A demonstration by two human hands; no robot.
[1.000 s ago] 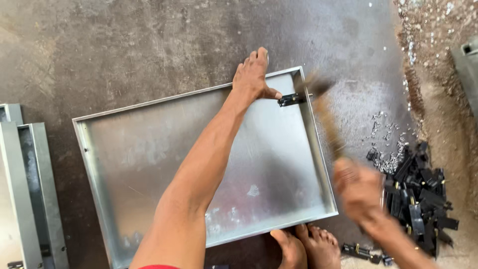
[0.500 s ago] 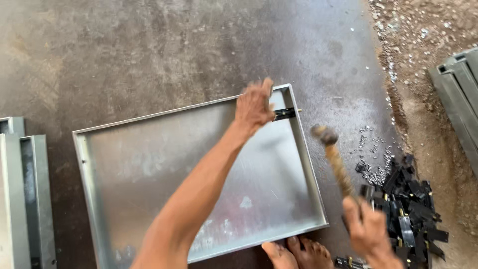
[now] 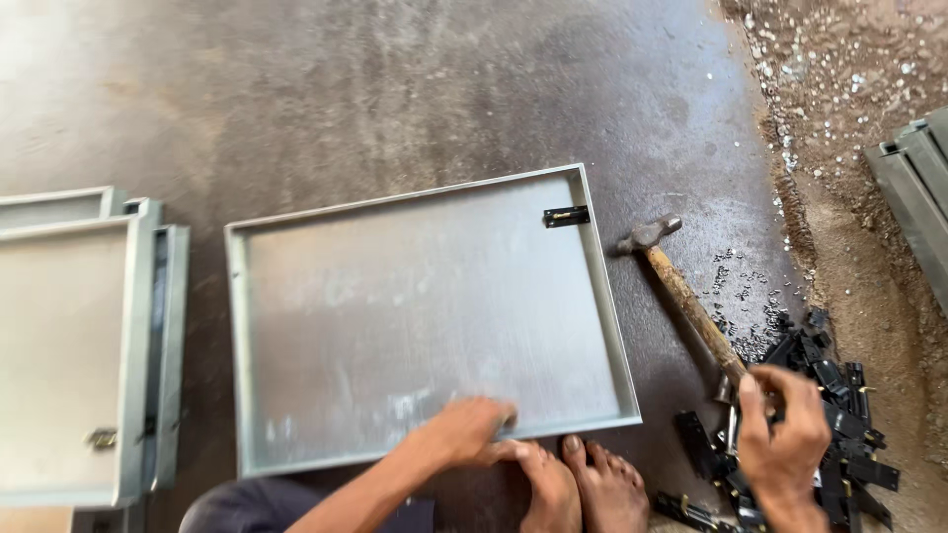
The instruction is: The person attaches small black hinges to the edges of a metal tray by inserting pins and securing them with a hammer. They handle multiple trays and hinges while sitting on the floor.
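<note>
A shallow galvanised metal tray (image 3: 296, 212) lies on the concrete floor in front of me. A small black latch (image 3: 566, 216) sits inside its far right corner. My left hand (image 3: 469, 432) grips the tray's near rim, next to my bare feet (image 3: 583, 484). A hammer (image 3: 681, 291) with a wooden handle lies on the floor to the right of the tray, head pointing away from me. My right hand (image 3: 785, 429) is at the handle's near end, fingers curled down over a pile of black latches (image 3: 839, 434). Whether it holds anything is hidden.
Stacked metal trays (image 3: 69, 345) like this one lie at the left. Grey metal pieces (image 3: 918, 188) lie at the right edge on gravelly ground. Small metal bits (image 3: 741, 286) are scattered beside the hammer.
The left hand left the far corner by the latch and came back to the tray's near rim. The hammer went from raised to lying on the floor. The right hand dropped to the latch pile.
</note>
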